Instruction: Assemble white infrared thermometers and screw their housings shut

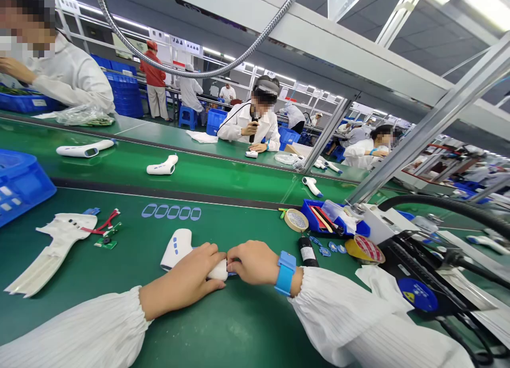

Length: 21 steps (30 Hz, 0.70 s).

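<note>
A white handheld infrared thermometer (180, 245) with blue buttons lies on the green bench in front of me, its head pointing away to the left. My left hand (195, 272) is wrapped over its handle and presses it to the bench. At the handle's end, my right hand (250, 262) has its fingers pinched together; a bit of blue shows beneath them, and the exact part they grip is hidden. A blue wrist strap (286, 272) circles my right wrist. To the left lies an open white thermometer shell (66, 240) with red wires (104, 225) and a small green circuit board (105, 244).
Blue oval frames (171, 212) lie in a row beyond my hands. A tape roll (296, 219), blue tool tray (330, 219) and black bottle (307, 251) stand right. Thermometers (162, 166) rest on the belt; a blue crate (24, 182) is left. Co-workers (255, 118) sit across.
</note>
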Each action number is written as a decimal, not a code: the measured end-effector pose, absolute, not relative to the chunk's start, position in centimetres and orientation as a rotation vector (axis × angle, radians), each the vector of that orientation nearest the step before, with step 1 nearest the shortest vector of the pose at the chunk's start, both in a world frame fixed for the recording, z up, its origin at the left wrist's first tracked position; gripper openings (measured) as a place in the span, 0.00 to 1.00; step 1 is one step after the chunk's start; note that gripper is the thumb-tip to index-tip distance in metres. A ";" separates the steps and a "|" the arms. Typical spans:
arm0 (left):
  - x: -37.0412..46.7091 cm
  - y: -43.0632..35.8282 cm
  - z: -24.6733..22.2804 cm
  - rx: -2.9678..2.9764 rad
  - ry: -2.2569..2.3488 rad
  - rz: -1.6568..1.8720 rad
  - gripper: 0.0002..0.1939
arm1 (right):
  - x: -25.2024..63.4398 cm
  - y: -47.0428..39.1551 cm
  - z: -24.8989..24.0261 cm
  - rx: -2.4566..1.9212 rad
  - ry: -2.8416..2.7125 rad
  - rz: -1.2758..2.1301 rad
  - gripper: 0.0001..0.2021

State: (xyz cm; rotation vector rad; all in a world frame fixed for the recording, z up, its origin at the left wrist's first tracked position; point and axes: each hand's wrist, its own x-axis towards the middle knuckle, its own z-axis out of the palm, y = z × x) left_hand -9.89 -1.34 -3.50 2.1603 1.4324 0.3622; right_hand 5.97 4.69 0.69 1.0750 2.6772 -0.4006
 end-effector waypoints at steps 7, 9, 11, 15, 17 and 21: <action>-9.8 -1.5 -3.3 2.173 1.443 0.368 0.15 | 5.6 4.3 1.1 1.058 2.654 -0.292 0.06; -9.8 -1.6 -3.3 2.185 1.445 0.392 0.15 | 5.5 4.2 1.2 1.051 2.647 -0.281 0.07; -9.7 -1.6 -3.2 2.195 1.449 0.403 0.15 | 5.1 4.1 1.2 1.046 2.640 -0.274 0.06; -9.4 -1.7 -3.0 2.205 1.463 0.393 0.14 | 4.6 4.2 1.3 1.056 2.645 -0.303 0.05; -9.4 -1.7 -2.9 2.203 1.474 0.398 0.13 | 5.0 4.5 1.2 1.074 2.663 -0.353 0.06; -9.9 -1.8 -2.8 2.176 1.514 0.436 0.16 | 7.5 5.9 0.8 1.110 2.712 -0.488 0.07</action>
